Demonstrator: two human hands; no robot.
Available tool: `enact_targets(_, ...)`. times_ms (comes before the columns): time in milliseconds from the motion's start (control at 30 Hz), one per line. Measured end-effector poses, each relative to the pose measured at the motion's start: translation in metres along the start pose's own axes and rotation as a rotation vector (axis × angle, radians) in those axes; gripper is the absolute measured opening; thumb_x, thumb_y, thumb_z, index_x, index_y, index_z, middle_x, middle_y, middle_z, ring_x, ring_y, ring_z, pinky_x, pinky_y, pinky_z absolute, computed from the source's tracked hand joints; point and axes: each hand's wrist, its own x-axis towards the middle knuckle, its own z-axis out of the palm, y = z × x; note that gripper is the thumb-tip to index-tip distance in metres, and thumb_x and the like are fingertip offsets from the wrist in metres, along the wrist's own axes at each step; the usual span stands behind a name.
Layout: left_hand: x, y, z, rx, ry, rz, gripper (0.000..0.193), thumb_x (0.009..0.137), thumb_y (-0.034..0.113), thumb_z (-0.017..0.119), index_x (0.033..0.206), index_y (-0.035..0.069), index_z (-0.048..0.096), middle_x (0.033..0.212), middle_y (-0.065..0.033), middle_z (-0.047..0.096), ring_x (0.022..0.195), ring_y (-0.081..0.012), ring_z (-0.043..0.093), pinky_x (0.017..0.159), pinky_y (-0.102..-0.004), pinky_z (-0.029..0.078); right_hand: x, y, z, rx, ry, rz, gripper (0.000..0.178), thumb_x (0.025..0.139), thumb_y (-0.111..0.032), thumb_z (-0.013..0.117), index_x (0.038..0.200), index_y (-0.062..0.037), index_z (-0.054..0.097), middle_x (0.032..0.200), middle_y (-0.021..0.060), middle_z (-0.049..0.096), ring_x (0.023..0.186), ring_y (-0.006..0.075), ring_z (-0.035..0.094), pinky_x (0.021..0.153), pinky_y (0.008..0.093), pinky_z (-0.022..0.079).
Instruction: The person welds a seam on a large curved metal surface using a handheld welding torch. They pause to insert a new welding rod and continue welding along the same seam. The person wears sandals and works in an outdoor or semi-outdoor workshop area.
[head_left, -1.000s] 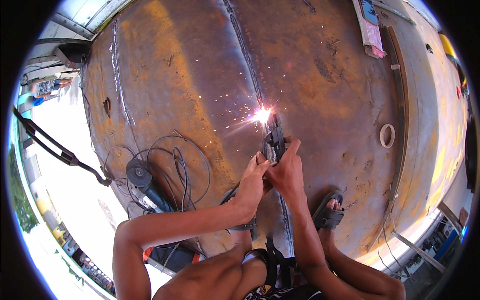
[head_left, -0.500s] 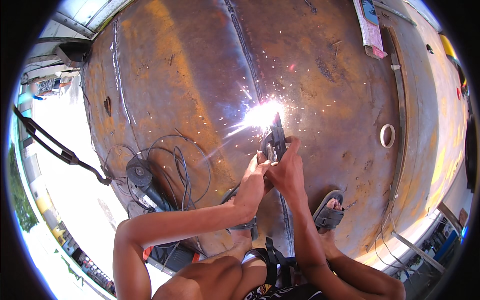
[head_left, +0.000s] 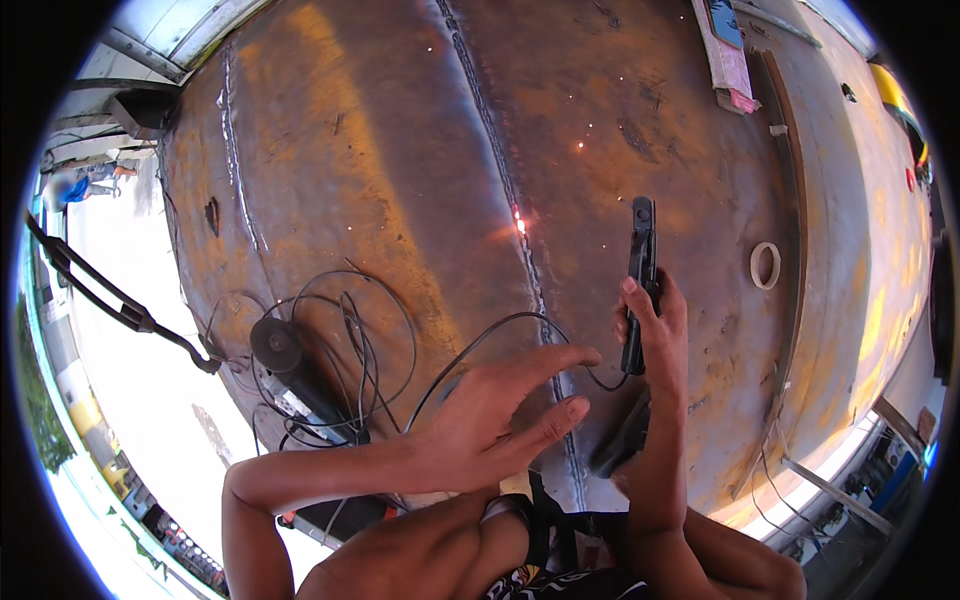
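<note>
Head view, looking down on a large rusted steel shell (head_left: 380, 180) with a raised weld seam (head_left: 490, 150) running from 12 o'clock toward 6 o'clock. The right hand (head_left: 655, 340) is closed around the black electrode holder (head_left: 638, 280), which points toward 12 o'clock and stands clear of the plate, at 3 o'clock of the seam. No rod can be made out in its tip. The left hand (head_left: 490, 420) is spread flat, fingers extended toward 3 o'clock, holding nothing; its fingertips lie over the seam just below the holder, and whether they touch the steel cannot be told. A thin black cable (head_left: 480, 345) loops from the holder across the left hand.

A small glowing spot (head_left: 519, 222) sits on the seam at 10 o'clock of the holder, with a few scattered sparks on the plate above it; no arc burns. Judged from this, the bead is laid from the upper rim down to the glowing spot. The stretch from there toward 6 o'clock appears flatter and probably remains to be welded.

An angle grinder (head_left: 290, 375) with coiled lead lies at 9 o'clock of the left hand. A roll of tape (head_left: 766, 265) rests at 3 o'clock of the holder.
</note>
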Motion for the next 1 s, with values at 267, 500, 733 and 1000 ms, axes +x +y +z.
enact_targets(267,-0.001,-0.044,-0.04,0.781,0.2,-0.017,0.039,0.103,0.027,0.062,0.13,-0.002,0.063,0.118,-0.0224,0.07,0.111,-0.0446,0.065,0.093,-0.0502,0.052,-0.004,-0.002,-0.021,0.358,-0.082,0.027,0.031,0.105,-0.034,0.06,0.112,-0.0043,0.055,0.089,0.0057,0.057,0.066,0.013,0.059,0.055,0.0276,0.048)
enact_targets(500,-0.02,-0.05,-0.022,0.895,-0.024,-0.031,0.031,0.101,0.027,0.062,0.111,-0.002,0.068,0.099,-0.0153,0.072,0.097,-0.0372,0.068,0.086,-0.0463,0.054,-0.011,0.008,-0.021,0.447,-0.211,0.178,0.036,0.104,-0.035,0.062,0.122,-0.0045,0.055,0.089,0.0058,0.055,0.066,0.0132,0.056,0.055,0.0283,0.046)
enact_targets(733,-0.049,-0.097,0.01,1.279,-0.205,0.107,0.025,0.092,0.022,0.066,0.107,0.002,0.071,0.09,-0.0112,0.073,0.093,-0.0273,0.07,0.084,-0.0412,0.052,-0.01,0.001,-0.032,0.321,-0.326,0.199,0.034,0.098,-0.024,0.069,0.121,-0.0011,0.056,0.088,0.0047,0.056,0.067,0.013,0.056,0.057,0.029,0.047)
enact_targets(1000,-0.065,-0.158,0.061,1.532,-0.149,0.194,0.019,0.078,0.016,0.067,0.087,0.002,0.075,0.082,-0.0128,0.071,0.088,-0.0316,0.067,0.082,-0.045,0.049,0.016,0.009,-0.055,-0.433,-0.394,0.106,0.033,0.085,-0.021,0.07,0.106,-0.0009,0.055,0.084,0.0051,0.059,0.072,0.0158,0.06,0.066,0.0327,0.051)
